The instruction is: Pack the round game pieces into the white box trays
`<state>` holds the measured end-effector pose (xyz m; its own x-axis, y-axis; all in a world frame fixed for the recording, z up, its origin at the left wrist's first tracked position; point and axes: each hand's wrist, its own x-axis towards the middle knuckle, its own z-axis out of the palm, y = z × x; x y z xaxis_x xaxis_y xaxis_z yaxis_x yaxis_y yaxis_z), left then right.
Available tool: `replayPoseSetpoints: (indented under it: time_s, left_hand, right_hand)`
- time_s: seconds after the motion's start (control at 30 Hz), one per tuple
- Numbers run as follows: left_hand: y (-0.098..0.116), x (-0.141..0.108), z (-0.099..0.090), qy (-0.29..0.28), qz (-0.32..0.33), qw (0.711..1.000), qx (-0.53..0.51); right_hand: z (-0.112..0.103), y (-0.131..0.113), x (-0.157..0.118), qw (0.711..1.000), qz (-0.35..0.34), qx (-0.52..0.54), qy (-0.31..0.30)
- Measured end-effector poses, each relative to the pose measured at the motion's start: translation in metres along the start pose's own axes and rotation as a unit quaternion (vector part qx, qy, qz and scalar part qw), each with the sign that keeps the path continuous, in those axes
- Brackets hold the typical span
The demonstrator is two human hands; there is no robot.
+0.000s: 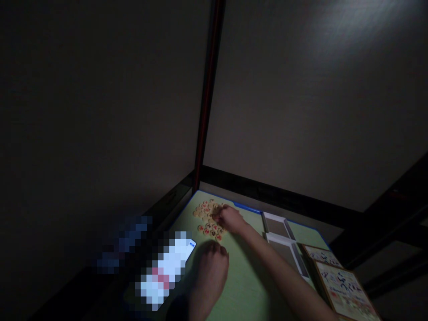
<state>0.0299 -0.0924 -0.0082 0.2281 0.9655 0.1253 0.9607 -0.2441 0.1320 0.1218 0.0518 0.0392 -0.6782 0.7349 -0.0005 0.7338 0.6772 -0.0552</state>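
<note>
Round wooden Chinese chess pieces (207,206), some with red or dark characters, lie in a cluster on the green tabletop (247,276). My right hand (230,217) reaches over the right side of this cluster, its fingers pinched together on a piece, which they mostly cover. Closer to me, below the near row of lettered pieces (213,230), my left hand (214,258) rests with its fingers curled in. Its fingertips are turned away, so anything inside it is hidden.
A lit phone (163,274), its screen blurred out, lies at the left edge. Right of my forearm are two shallow white box halves (290,252) and a flat case (344,285) with Chinese writing. Walls meet in a corner behind the table.
</note>
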Motion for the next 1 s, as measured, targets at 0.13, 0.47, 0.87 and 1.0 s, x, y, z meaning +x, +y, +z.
replayPoseSetpoints:
  time_s: [0.13,0.47,0.87,1.0]
  left_hand:
    - [-0.001,0.001,0.006,0.014,-0.004,1.000,0.004]
    - [0.000,0.002,0.005,0.008,-0.023,1.000,0.000]
    - [-0.002,0.000,-0.004,0.006,-0.006,1.000,0.001]
    - [-0.001,0.000,-0.006,0.007,-0.023,1.000,-0.011]
  right_hand:
    - [-0.003,-0.021,0.007,0.999,0.004,-0.052,-0.009]
    - [-0.004,-0.041,0.014,0.996,-0.013,-0.079,-0.042]
    - [0.004,-0.011,0.021,0.997,0.028,0.057,-0.052]
    - [0.004,-0.008,0.019,0.996,0.035,0.059,-0.064]
